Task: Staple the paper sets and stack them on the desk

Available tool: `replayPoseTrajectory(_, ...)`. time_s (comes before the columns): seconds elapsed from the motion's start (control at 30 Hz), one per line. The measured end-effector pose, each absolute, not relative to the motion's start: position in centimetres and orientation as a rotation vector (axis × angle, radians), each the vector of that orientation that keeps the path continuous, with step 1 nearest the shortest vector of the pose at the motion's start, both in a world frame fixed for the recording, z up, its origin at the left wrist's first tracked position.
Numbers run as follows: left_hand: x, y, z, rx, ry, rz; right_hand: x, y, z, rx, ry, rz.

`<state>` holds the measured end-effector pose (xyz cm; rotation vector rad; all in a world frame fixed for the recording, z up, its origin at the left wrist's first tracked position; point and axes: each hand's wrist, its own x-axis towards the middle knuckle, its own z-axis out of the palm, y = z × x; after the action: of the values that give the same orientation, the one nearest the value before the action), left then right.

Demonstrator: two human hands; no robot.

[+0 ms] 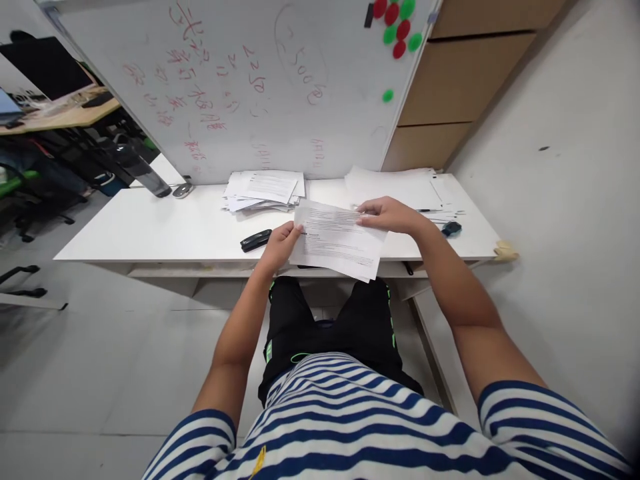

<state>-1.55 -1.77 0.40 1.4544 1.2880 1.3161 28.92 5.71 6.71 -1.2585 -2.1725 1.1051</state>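
Observation:
Printed sheets of paper (336, 241) are held up over the front edge of the white desk (200, 230). My left hand (283, 245) pinches their left edge, thumb on top. On the upper right part of the sheets lies my right hand (387, 217), its fingers closed on the edge. A second sheet's corner shows under the top one. Just left of my left hand, a black stapler (256, 241) rests on the desk. Behind the sheets stand an uneven stack of papers (265, 190) and, to the right, another paper pile (395, 188).
A whiteboard (345, 87) with red writing and round magnets rises behind the desk. A bottle (143, 170) and a computer mouse (183, 191) are at the back left. A dark watch-like object (451, 229) lies at the right. Cardboard boxes (460, 80) and a wall border the right side.

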Motion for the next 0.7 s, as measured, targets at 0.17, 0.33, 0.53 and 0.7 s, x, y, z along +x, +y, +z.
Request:
replayPoseTrajectory(0.17, -1.2, -1.3, -0.3, 1.301, 1.229, 1.384, 29.6, 5.8, 2.3, -1.072, -1.650, 1.116)
replayPoseTrajectory(0.33, -0.2, -0.8, -1.5, 1.107, 1.189, 1.545, 27.7, 4.1, -3.9, -0.945, -1.152, 1.367)
replayPoseTrajectory(0.53, 0.4, -0.6, -1.8, 1.161, 1.292, 1.640, 26.3, 2.8, -6.2, -0.936, -1.024, 1.473)
replayPoseTrajectory(0.7, 0.0, 0.4, -0.7, 1.295, 1.241, 1.697, 26.5, 4.7, -4.0, -0.847, -1.050, 1.221)
